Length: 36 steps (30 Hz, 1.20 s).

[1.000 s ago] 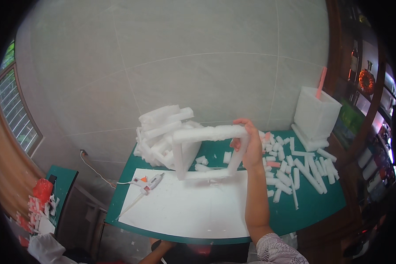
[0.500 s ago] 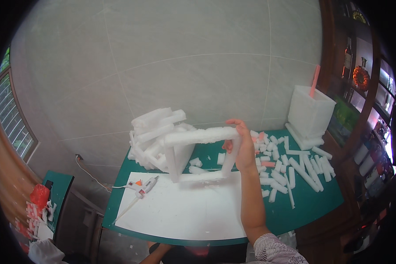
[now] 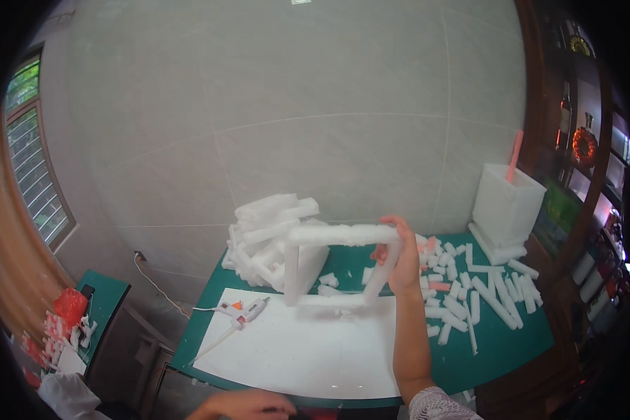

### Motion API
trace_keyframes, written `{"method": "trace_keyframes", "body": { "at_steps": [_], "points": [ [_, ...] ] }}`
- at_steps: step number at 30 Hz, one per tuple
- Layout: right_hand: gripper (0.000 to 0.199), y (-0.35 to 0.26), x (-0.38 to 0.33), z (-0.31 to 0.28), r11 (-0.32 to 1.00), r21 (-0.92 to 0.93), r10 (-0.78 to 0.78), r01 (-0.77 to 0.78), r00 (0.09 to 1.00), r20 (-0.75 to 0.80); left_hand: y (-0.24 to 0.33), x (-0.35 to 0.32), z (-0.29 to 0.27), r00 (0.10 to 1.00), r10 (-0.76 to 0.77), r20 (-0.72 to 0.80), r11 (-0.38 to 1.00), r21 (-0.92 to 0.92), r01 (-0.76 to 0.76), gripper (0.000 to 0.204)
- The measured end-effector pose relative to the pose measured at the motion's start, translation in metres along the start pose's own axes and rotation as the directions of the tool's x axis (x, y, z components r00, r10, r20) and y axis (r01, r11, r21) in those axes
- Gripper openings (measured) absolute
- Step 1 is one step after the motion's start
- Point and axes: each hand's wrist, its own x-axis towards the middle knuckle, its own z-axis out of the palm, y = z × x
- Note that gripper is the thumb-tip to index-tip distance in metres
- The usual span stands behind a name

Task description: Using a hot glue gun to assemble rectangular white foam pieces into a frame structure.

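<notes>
A rectangular frame of white foam bars hangs upright just above a white board, with its middle open. My right hand grips its right side, thumb and fingers wrapped round the upper corner. My left hand is low at the bottom edge of the view, in front of the table and apart from the frame; its fingers are partly cut off. On the board's left part lies a white and grey glue gun with an orange trigger and a long glue stick in its rear.
A pile of white foam pieces rises behind the frame. Many loose white and pink foam bits cover the right of the green table. A white foam box holding a pink strip stands at the back right. A side table is at left.
My left hand has come up into view at the bottom edge. The frame is still held in my right hand, little changed in pose. The whole view has shifted down and right.
</notes>
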Motion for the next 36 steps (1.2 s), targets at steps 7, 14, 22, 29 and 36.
{"method": "trace_keyframes", "body": {
  "at_steps": [7,14,22,29,36],
  "points": [
    [0.038,-0.002,-0.011,0.005,0.996,0.086,-0.013,0.008,0.998,0.066,0.06,0.043,-0.112,0.161,0.477,-0.864,0.879,0.468,-0.09,0.06],
    [0.042,-0.003,-0.009,0.01,0.992,0.101,-0.076,0.079,0.996,-0.036,0.076,0.087,-0.154,0.439,0.289,-0.85,0.846,0.012,-0.534,0.081],
    [0.045,-0.009,-0.013,0.005,0.983,-0.016,-0.185,0.185,0.983,-0.02,0.082,0.113,-0.154,0.401,0.374,-0.836,0.823,0.1,-0.559,0.061],
    [0.046,-0.007,-0.016,0.006,0.983,-0.05,-0.173,0.179,0.979,0.109,0.082,0.109,-0.15,0.259,0.395,-0.882,0.79,0.182,-0.586,0.06],
    [0.047,-0.008,-0.014,0.01,0.964,-0.157,-0.204,0.217,0.975,0.092,0.063,0.123,-0.158,0.216,0.237,-0.947,0.767,0.046,-0.64,0.052]
  ]
}}
